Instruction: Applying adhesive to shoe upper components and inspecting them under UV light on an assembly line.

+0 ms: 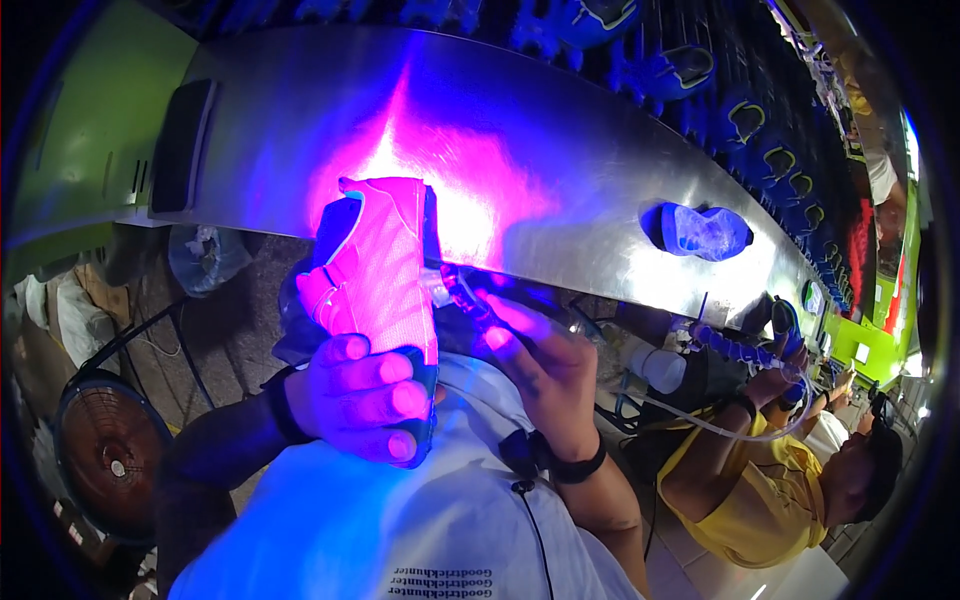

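Note:
My left hand [370, 405] wraps round the toe end of a low shoe [385, 265], which looks pink under strong pink and blue light. The shoe's heel points away from me, over the near edge of the metal table [330, 100]; its dark sole shows along the right side. Close by on the right, my right hand [545, 365] is closed, thumb and fingers round a slim dark tool [470, 300]. A pale tip of this tool lies at the sole's edge; whether it touches is unclear, and its exact kind cannot be made out.
A shoe-shaped piece [705, 232] lies farther right on the table. Beyond it runs a rack [740, 120] with several dark shoes. A fan [115, 460] and a plastic bag [205, 260] are at left. A co-worker in yellow [750, 490] works at right, beside a hose [700, 420].

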Available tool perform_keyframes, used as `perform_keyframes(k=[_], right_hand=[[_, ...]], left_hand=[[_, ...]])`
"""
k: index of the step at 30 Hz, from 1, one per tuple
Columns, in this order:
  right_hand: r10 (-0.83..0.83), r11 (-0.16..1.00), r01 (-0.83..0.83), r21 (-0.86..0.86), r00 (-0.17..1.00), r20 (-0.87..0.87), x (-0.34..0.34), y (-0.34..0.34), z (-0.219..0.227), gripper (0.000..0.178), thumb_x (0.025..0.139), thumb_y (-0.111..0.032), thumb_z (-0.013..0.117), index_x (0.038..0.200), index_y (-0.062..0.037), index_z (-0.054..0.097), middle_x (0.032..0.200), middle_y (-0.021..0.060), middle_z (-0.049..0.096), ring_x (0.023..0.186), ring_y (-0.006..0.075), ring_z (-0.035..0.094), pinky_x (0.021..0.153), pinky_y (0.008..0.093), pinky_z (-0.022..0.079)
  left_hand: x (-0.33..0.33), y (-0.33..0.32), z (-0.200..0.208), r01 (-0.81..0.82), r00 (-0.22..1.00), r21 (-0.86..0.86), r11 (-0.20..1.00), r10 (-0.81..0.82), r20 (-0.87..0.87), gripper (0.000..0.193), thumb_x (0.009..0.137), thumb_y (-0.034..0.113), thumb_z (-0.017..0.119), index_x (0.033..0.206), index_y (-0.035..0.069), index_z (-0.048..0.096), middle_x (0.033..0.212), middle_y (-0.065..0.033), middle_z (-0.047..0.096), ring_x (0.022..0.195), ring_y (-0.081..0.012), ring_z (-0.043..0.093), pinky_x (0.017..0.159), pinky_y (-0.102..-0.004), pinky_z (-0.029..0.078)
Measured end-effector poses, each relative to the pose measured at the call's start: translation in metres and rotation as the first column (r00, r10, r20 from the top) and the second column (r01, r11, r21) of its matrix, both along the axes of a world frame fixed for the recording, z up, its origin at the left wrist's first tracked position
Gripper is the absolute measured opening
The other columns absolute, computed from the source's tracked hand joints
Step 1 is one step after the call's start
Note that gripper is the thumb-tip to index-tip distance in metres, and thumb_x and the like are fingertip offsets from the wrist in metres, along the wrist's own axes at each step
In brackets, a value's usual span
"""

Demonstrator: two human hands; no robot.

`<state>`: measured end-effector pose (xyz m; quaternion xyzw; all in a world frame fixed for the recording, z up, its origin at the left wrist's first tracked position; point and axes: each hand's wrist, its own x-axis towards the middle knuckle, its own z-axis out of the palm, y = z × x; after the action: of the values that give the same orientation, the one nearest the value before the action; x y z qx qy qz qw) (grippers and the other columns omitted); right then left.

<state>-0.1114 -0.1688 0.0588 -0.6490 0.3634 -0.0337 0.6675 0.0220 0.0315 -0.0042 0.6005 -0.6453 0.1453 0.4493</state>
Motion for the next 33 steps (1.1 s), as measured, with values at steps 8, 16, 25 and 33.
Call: perform_keyframes(k=[8, 16, 25, 33], right_hand=[[0.18, 0.954, -0.156, -0.255, 0.981, 0.073, -0.017, -0.017, 0.033, 0.032, 0.091, -0.013, 0.077, 0.122, -0.0078, 0.074, 0.115, 0.0152, 0.075, 0.103, 0.025, 0.073, 0.091, 0.034, 0.054], [0.149, 0.929, -0.111, -0.354, 0.985, 0.082, -0.025, -0.016, 0.064, 0.032, 0.089, -0.01, 0.077, 0.12, -0.0043, 0.074, 0.111, 0.0154, 0.076, 0.102, 0.0266, 0.073, 0.091, 0.0358, 0.054], [0.146, 0.831, 0.038, -0.555, 0.948, 0.284, -0.018, -0.021, 0.076, 0.036, 0.081, 0.004, 0.074, 0.118, 0.0021, 0.073, 0.104, 0.0185, 0.075, 0.096, 0.0317, 0.073, 0.089, 0.0382, 0.055], [0.257, 0.553, 0.087, -0.829, 0.928, 0.269, 0.012, -0.045, 0.084, 0.045, 0.077, 0.007, 0.069, 0.122, 0.0008, 0.071, 0.108, 0.0183, 0.072, 0.093, 0.0332, 0.07, 0.081, 0.0383, 0.056]], left_hand=[[0.012, -0.006, 0.021, -0.04, 0.995, 0.123, 0.992, 0.029, 0.091, 0.049, 0.104, 0.029, 0.044, 0.143, 0.0, 0.042, 0.14, -0.0186, 0.054, 0.126, -0.035, 0.057, 0.107, -0.0506, 0.041], [0.002, -0.034, 0.046, -0.193, 0.981, 0.374, 0.907, 0.189, 0.047, 0.058, 0.1, 0.023, 0.061, 0.139, -0.012, 0.036, 0.124, -0.039, 0.055, 0.108, -0.0522, 0.06, 0.085, -0.0613, 0.049], [0.028, -0.074, 0.092, -0.156, 0.966, 0.225, 0.962, 0.196, -0.168, 0.107, 0.08, 0.028, 0.078, 0.157, -0.013, 0.017, 0.159, -0.0379, 0.023, 0.131, -0.0502, 0.046, 0.111, -0.0559, 0.033], [0.05, -0.096, 0.119, -0.06, 0.925, 0.342, 0.938, 0.181, -0.333, 0.096, 0.081, 0.015, 0.073, 0.156, -0.014, 0.019, 0.161, -0.039, 0.019, 0.145, -0.0528, 0.034, 0.116, -0.0549, 0.032]])
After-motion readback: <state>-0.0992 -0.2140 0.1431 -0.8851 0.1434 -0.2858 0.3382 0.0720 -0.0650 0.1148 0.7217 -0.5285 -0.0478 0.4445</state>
